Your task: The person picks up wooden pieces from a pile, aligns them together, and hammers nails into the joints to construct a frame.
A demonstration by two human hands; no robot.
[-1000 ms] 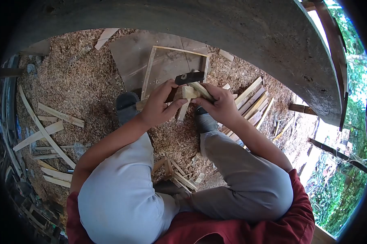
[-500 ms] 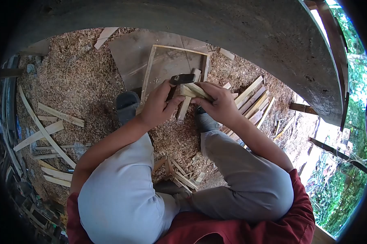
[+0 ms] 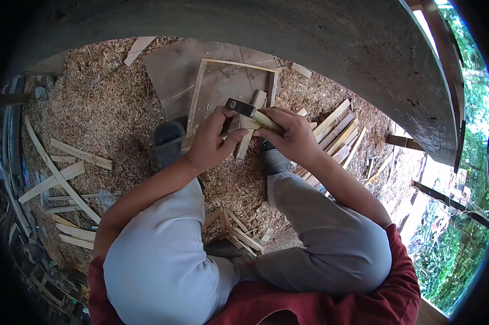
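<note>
My left hand (image 3: 208,142) is closed around the handle of a hammer whose black head (image 3: 240,107) rests tilted on top of a pale wooden piece (image 3: 248,130). My right hand (image 3: 291,135) grips that piece together with a thin slat (image 3: 267,119), close against the hammer head. Both hands are held above my feet, in front of my knees. Just beyond them a rectangular frame of thin slats (image 3: 196,97) lies on a flat grey board (image 3: 168,67). The hammer's handle is mostly hidden by my fingers.
The ground is covered in wood shavings (image 3: 109,114). A stack of slats (image 3: 339,132) lies to the right, loose slats (image 3: 65,173) to the left, and small offcuts (image 3: 239,230) lie between my legs. A curved concrete wall (image 3: 320,38) closes off the far side.
The hammer head has come down from a raised, level position to rest tilted on the wooden piece. My hands have shifted only slightly.
</note>
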